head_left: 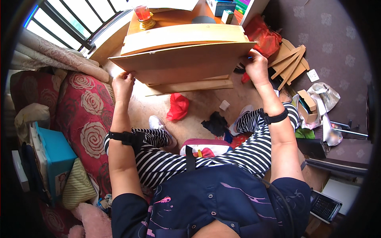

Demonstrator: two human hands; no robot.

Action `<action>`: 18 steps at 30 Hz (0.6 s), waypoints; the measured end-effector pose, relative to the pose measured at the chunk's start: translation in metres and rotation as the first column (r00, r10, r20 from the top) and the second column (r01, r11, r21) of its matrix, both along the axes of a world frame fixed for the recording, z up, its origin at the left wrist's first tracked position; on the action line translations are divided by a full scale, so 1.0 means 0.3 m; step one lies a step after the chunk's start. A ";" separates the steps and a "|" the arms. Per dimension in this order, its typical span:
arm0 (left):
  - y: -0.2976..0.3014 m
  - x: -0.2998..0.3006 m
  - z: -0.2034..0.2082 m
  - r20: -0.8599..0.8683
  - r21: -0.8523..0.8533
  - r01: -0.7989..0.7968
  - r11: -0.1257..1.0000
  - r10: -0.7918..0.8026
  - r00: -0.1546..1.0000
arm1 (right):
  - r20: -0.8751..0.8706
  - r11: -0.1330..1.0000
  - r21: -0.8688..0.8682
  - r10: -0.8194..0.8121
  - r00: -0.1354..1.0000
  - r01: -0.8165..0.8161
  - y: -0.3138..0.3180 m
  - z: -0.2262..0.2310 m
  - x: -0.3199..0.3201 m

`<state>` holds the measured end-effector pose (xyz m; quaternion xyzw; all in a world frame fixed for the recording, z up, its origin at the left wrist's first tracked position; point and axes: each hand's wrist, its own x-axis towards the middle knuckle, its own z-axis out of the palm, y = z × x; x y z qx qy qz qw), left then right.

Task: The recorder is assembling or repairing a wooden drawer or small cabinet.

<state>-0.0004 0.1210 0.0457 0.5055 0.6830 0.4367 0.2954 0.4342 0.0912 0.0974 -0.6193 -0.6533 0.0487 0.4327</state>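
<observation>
A thin brown wooden board [184, 63] is held up in front of me, tilted, between my two hands. My left hand [124, 84] pinches it at the lower left corner. With its fingers closed round the right edge, my right hand [257, 66] grips the other end; some of those fingertips are hidden. Just behind the board's top edge stands a lighter wooden panel [184, 35]. Below the board a pale wooden plank [190, 86] shows, partly covered by it.
Beyond is a desk [170, 18] with a red-filled cup [142, 12]. Red bags [178, 106], a black cloth [216, 123] and a pink-white bag [206, 146] lie by my feet. Wooden slats [289, 63] lean at right; a bed [85, 115] and blue box [57, 158] stand left.
</observation>
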 end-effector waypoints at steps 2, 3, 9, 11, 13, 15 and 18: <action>-0.014 0.025 0.051 -0.032 -0.012 0.011 1.000 -0.011 0.999 | 0.060 0.999 0.042 -0.006 0.998 0.004 0.000 0.004 0.001; -0.017 0.025 0.063 -0.096 -0.031 0.013 0.999 -0.016 0.995 | 0.061 0.999 0.043 -0.010 0.998 0.008 -0.002 0.006 0.006; -0.023 -0.033 0.018 -0.055 -0.230 0.154 0.961 -0.170 0.984 | -0.047 0.978 -0.148 0.143 0.989 -0.149 -0.004 -0.078 0.037; -0.036 -0.039 0.010 -0.100 -0.225 0.169 0.960 -0.196 0.976 | -0.052 0.960 -0.189 0.198 0.979 -0.205 -0.028 -0.101 0.050; -0.035 -0.026 0.010 -0.102 -0.256 0.149 0.955 -0.180 0.978 | -0.127 0.935 -0.301 0.157 0.979 -0.189 -0.033 -0.116 0.066; -0.037 -0.062 -0.007 -0.138 -0.228 0.156 0.961 -0.191 0.972 | -0.181 0.912 -0.333 0.186 0.966 -0.239 -0.021 -0.114 0.077; -0.069 -0.029 0.041 -0.104 -0.175 0.221 0.959 -0.241 0.965 | -0.411 0.762 -0.481 0.240 0.879 -0.433 0.010 -0.119 0.152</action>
